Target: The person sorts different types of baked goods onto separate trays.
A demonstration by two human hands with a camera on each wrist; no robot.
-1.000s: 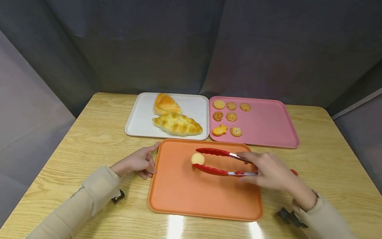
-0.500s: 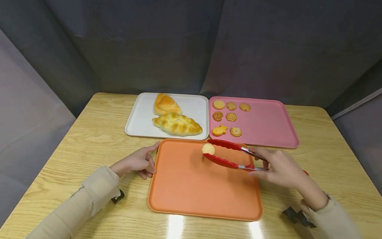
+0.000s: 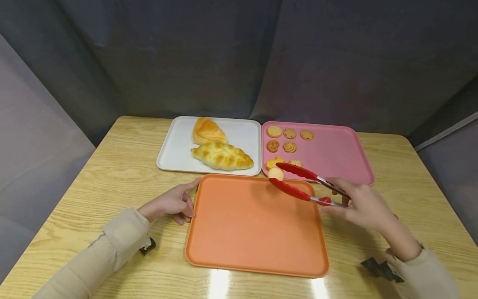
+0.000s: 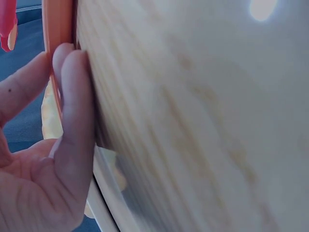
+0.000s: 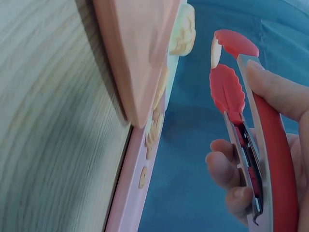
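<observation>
My right hand (image 3: 360, 205) holds red-tipped metal tongs (image 3: 295, 191), with the thumb on one arm and fingers along the other. Between the tong tips sits a small round pale-yellow cookie (image 3: 275, 174), above the far edge of the orange tray (image 3: 257, 232). In the head view it overlaps the fish-shaped cookie (image 3: 272, 163) on the pink tray (image 3: 332, 153). The right wrist view shows the cookie edge-on (image 5: 216, 53), pinched by the tongs. My left hand (image 3: 173, 203) touches the orange tray's left rim, one finger extended to the far-left corner.
On the pink tray lie several cookies, among them a pretzel (image 3: 273, 145) and a swirl (image 3: 289, 147). A white tray (image 3: 175, 149) left of it bears a braided loaf (image 3: 223, 156) and a folded pastry (image 3: 208, 131). A dark curtain (image 3: 186, 62) stands behind the wooden table (image 3: 123, 166).
My right hand has moved the tongs and cookie right and away from me, from over the orange tray's middle to its far edge beside the pink tray. The left hand stays put.
</observation>
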